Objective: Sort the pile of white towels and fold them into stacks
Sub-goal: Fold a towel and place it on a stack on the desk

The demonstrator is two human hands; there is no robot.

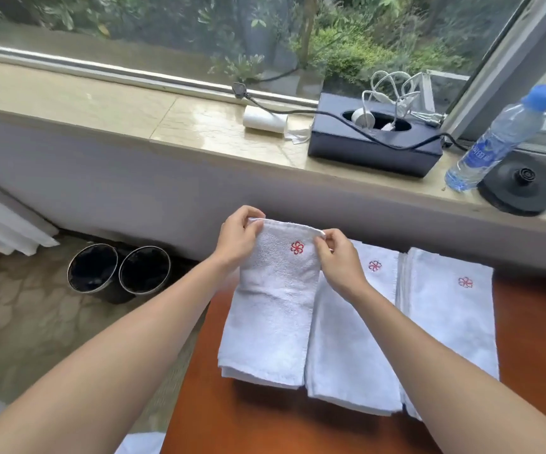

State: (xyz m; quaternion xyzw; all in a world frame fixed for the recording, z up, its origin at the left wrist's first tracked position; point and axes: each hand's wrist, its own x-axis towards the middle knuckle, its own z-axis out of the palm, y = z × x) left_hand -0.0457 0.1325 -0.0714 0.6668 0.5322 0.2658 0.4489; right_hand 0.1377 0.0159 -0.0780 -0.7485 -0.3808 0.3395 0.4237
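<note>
Pinching the far corners of a folded white terry towel [274,309], left hand [237,240] and right hand [338,262] are finishing it beside two folded white stacks [442,322] on the orange table [265,424]; no unsorted pile is showing.

Dark box [373,149] with white cables [392,90], water bottle [501,139] and black round base [517,190] on the windowsill [101,103]; two bins [93,270] below.
</note>
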